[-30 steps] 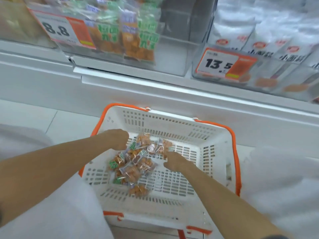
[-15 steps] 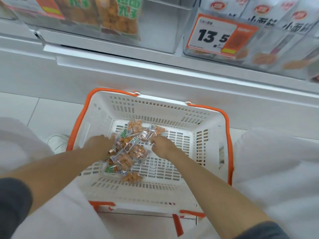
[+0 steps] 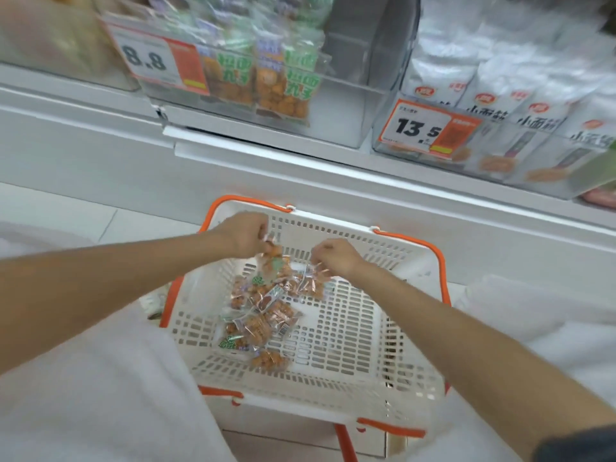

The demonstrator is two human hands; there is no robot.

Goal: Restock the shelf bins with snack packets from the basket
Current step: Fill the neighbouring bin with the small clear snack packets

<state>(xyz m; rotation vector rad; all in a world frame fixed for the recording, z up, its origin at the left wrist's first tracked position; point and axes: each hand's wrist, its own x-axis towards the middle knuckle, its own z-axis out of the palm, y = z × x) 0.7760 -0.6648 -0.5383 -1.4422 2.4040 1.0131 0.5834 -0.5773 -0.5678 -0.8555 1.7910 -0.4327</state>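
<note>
White slotted plastic basket with orange handles (image 3: 350, 371): on the floor, 6 o'clock. Clear snack packets of orange pieces (image 3: 260, 318): heaped on its base toward 10 o'clock. Left hand (image 3: 245, 233): fingers curled, pinching a bunch of these packets above the heap. Right hand (image 3: 333, 256), at its 3 o'clock: pinching one clear packet (image 3: 311, 285) by the top edge. Clear plastic shelf bin (image 3: 340, 121), 12 o'clock: green-lettered packets, 8.8 price tag (image 3: 150, 60). Neighbouring clear bin (image 3: 533, 168), 2 o'clock: white packets, 13.5 price tag (image 3: 423, 130).

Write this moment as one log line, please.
left hand: pinches snack packet | right hand: pinches second packet | basket: loose packets inside
</note>
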